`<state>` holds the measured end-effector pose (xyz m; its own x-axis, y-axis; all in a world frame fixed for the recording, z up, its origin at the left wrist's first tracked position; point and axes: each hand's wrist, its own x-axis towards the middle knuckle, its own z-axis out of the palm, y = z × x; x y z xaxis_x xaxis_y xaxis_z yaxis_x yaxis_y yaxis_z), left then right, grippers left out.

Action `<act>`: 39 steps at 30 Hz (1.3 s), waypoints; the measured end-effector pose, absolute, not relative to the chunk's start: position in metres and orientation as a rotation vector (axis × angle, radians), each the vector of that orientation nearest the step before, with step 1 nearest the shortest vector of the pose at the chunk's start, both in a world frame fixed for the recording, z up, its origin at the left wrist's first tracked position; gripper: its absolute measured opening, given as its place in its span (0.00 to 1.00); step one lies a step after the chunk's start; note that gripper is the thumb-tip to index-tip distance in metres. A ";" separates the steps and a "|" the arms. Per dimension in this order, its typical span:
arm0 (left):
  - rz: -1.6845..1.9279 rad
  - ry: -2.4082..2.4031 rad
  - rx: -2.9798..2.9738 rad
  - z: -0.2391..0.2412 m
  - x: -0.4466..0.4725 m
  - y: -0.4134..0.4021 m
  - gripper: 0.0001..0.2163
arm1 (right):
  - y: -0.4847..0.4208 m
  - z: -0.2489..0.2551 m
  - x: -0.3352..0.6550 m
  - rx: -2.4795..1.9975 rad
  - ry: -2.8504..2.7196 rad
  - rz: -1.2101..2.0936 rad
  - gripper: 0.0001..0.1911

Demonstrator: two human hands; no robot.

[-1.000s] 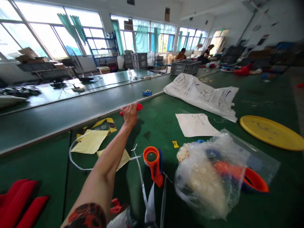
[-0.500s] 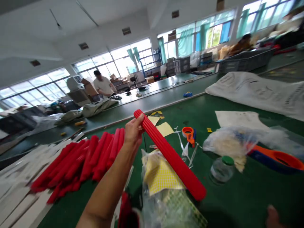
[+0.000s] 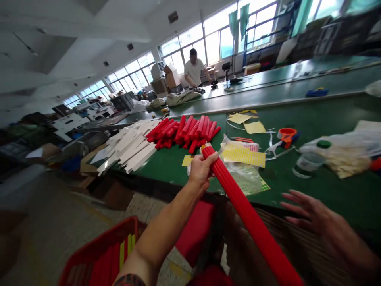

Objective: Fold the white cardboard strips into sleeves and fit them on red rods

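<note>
My left hand (image 3: 200,171) is wrapped round the upper end of a long red ribbed tube (image 3: 247,208). The tube slants down to the right, and its lower end runs out of the bottom of the view. To the right of it, my right hand (image 3: 317,212) is open, fingers spread, holding nothing and apart from the tube. Just beyond my left hand lie yellow dotted sticker sheets (image 3: 244,157) and a clear plastic bag (image 3: 242,178). A pile of similar red tubes (image 3: 186,131) lies further back on the green table (image 3: 166,167).
White flat boxes (image 3: 133,145) lie left of the pile. An orange tape dispenser (image 3: 287,135) and a green-lidded jar (image 3: 309,161) stand to the right. Below left is a red basket (image 3: 80,258) with red and yellow pieces. A person (image 3: 194,69) works at a far table.
The view has swung left and down, bringing the basket into sight. The red tube, still in my left hand, is now nearer the table's front edge. More of my right hand shows.
</note>
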<state>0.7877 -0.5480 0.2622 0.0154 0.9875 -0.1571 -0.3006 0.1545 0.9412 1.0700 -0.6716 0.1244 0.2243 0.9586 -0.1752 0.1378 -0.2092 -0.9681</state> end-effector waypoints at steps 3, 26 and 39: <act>1.229 1.113 0.871 0.261 0.771 -0.590 0.23 | -0.715 0.177 0.974 -1.056 -1.248 1.721 0.44; 1.679 1.506 1.424 0.273 0.556 -0.748 0.07 | -0.774 0.219 0.718 -1.179 -1.634 1.426 0.35; 1.789 1.637 1.473 0.264 0.337 -0.742 0.07 | -0.753 0.190 0.497 -1.003 -2.001 0.420 0.29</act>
<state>0.3374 -0.7422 0.2639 -0.4275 0.7743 0.4666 0.3964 -0.3033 0.8665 0.4965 -0.7526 0.1903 -0.3292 0.7784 0.5345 0.4978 0.6241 -0.6022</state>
